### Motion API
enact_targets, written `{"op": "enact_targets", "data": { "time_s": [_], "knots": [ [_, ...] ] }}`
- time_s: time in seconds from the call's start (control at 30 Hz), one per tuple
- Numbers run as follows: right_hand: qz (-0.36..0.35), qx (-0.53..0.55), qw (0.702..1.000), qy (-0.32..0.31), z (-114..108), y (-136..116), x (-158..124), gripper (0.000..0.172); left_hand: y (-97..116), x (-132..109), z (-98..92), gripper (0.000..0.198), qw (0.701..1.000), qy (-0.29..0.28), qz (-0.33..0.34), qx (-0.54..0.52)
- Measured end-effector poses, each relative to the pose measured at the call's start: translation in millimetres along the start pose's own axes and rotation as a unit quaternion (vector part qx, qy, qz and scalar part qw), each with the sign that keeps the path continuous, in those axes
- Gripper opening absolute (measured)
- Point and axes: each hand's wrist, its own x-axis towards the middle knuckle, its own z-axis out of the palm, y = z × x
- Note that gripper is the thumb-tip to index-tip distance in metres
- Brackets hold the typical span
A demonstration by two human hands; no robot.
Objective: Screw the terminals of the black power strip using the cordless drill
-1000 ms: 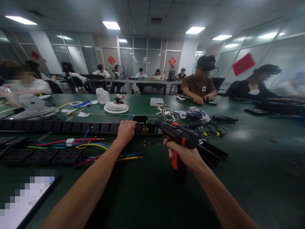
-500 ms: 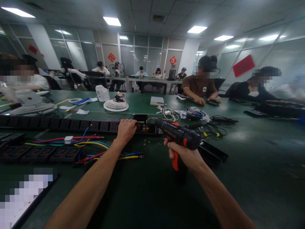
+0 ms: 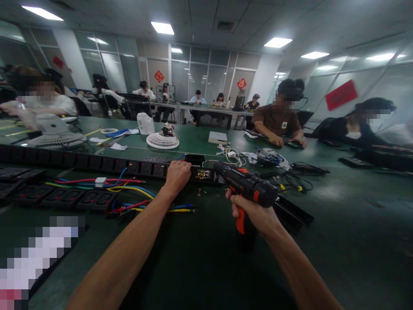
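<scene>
My right hand [image 3: 250, 211] is wrapped around the handle of a black and orange cordless drill [image 3: 247, 183], whose nose points left toward the end of a long black power strip [image 3: 106, 164]. My left hand [image 3: 178, 174] grips the strip near that end, fingers curled over its top. Just right of the fingers, brass-coloured terminals [image 3: 202, 174] show in an open section. A few small metal parts [image 3: 200, 191] lie on the table in front. Below the strip, red, blue and yellow wires [image 3: 138, 189] run from a second black socket strip [image 3: 71, 197].
Black trough-like housings [image 3: 295, 213] lie right of the drill. Behind are a white fan grille [image 3: 163, 141], a white cable [image 3: 237, 157], a plastic bag [image 3: 272, 158] and black cords [image 3: 298, 178]. A pixelated screen [image 3: 38, 258] lies lower left. Other people sit across the green table [image 3: 355, 241].
The whole view has shifted slightly, so things appear a little farther right. Both hands keep their holds, and the drill stays close to the strip's end.
</scene>
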Motion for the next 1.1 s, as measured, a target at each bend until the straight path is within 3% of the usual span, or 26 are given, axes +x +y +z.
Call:
{"op": "enact_targets", "data": {
  "time_s": [0.33, 0.77, 1.1],
  "knots": [
    [0.019, 0.02, 0.999, 0.024, -1, 2, 4, 0.018, -6, 1, 4.8, 0.029, 0.999, 0.006, 0.003, -0.032],
    [0.013, 0.04, 0.998, 0.04, -3, 13, 8, 0.015, -2, -2, -12.0, 0.038, 0.999, 0.005, 0.031, -0.028],
    [0.018, 0.033, 0.999, 0.003, -2, 3, 2, 0.016, -12, 5, 5.5, 0.03, 0.999, -0.006, 0.04, -0.033]
  ]
}}
